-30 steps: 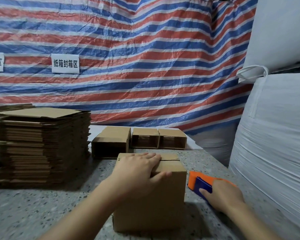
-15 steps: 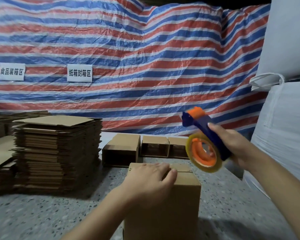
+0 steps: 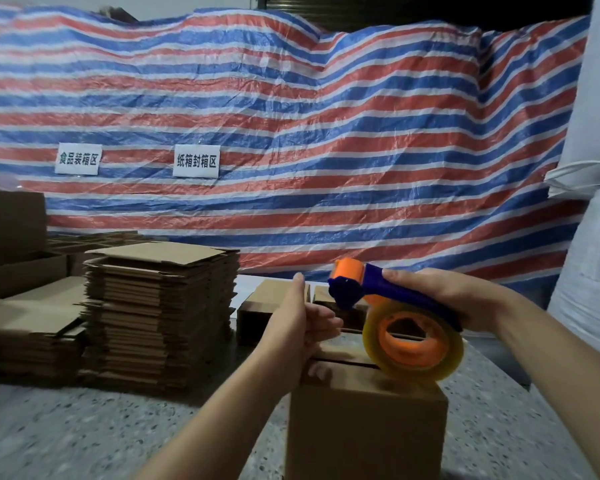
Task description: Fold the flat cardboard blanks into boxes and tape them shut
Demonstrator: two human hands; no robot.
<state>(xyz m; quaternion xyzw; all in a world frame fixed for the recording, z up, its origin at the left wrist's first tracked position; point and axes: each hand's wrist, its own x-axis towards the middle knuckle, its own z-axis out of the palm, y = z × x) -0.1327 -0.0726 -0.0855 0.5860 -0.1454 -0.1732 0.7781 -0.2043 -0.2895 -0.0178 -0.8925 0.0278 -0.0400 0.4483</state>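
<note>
Tape dispenser poised over the folded box

My right hand (image 3: 440, 299) is wrapped round the blue handle of the tape dispenser (image 3: 388, 306), holding it just above the folded box (image 3: 368, 427) in front of me. Its orange roller points away from me, and the clear tape roll (image 3: 414, 341) on its orange hub hangs low over the box's top, near the right-hand end of the seam. Whether the roll touches the cardboard I cannot tell.

My left hand (image 3: 302, 327) is raised at the box's left top edge, thumb up and fingers loosely curled toward the dispenser's head; I cannot tell whether they pinch the tape end. One fingertip shows lower down, against the top flap.

The box stands upright on the speckled table (image 3: 84, 434), its two top flaps folded in with a dark gap between them. To my left sits a tall stack of flat cardboard blanks (image 3: 160, 306), with a lower pile (image 3: 32, 327) beside it. Beyond the box lie more folded boxes (image 3: 260, 306), partly hidden by my hands. A striped tarp (image 3: 291, 133) with two white signs hangs behind.
</note>
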